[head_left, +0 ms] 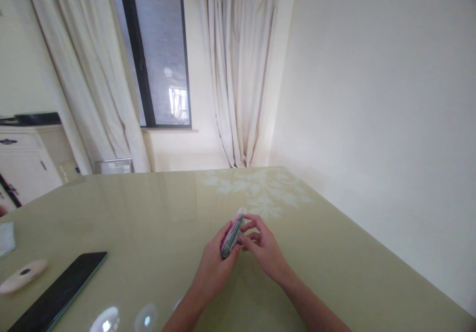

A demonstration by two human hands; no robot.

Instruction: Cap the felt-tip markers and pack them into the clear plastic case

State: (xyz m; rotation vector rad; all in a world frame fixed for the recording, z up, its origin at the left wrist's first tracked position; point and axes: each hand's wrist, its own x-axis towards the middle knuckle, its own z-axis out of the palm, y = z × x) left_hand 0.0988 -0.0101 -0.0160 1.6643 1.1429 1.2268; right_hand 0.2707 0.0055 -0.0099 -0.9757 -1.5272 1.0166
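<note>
A small flat pack [232, 235], with pink and green along its sides and a pale far end, is held up above the middle of the table. My left hand [217, 260] wraps around its near and left part, thumb along the lower right side. On the other side, my right hand [264, 247] has its fingers curled in, with fingertips and thumb against the pack's right face. The exact kind of the pack is too small and blurred to make out.
The glossy green table [148, 223] carries a dark phone-like slab [61, 292], a pale oval item [24, 276] and a whitish packet [6, 237] at left. A wall [390, 123] runs along the right edge. Curtains [241, 74], a window [161, 54] and a white cabinet [29, 158] stand beyond.
</note>
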